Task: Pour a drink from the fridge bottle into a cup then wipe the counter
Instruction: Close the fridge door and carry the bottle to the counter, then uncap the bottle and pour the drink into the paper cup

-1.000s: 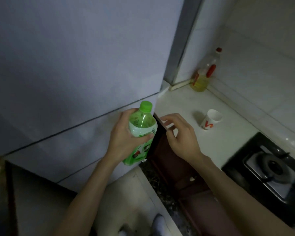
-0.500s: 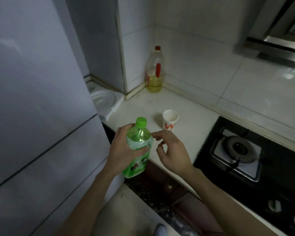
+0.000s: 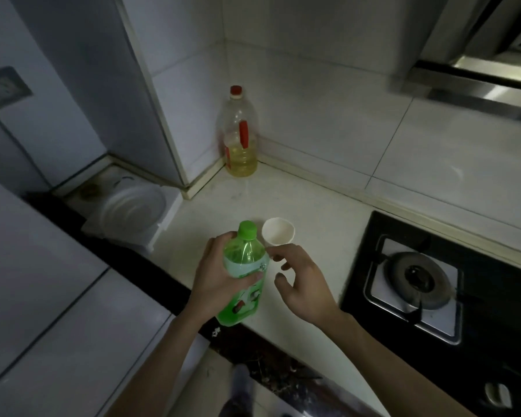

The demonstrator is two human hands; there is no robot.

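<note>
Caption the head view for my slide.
Left hand holds capped green bottle near white cup on counter, right hand empty.

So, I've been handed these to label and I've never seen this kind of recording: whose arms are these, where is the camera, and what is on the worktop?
There is no machine here. A person wears one wide-angle camera on the head, looking forward and down, so the arms coming in from below are their own. Every picture comes from that one camera.

The left hand grips a green bottle with its cap on. The right hand hovers close beside it, fingers loosely curled, holding nothing.

On the pale counter stands a small white cup. In the corner stands an oil bottle with a red cap. The gas stove is on the right and the fridge on the left.
</note>
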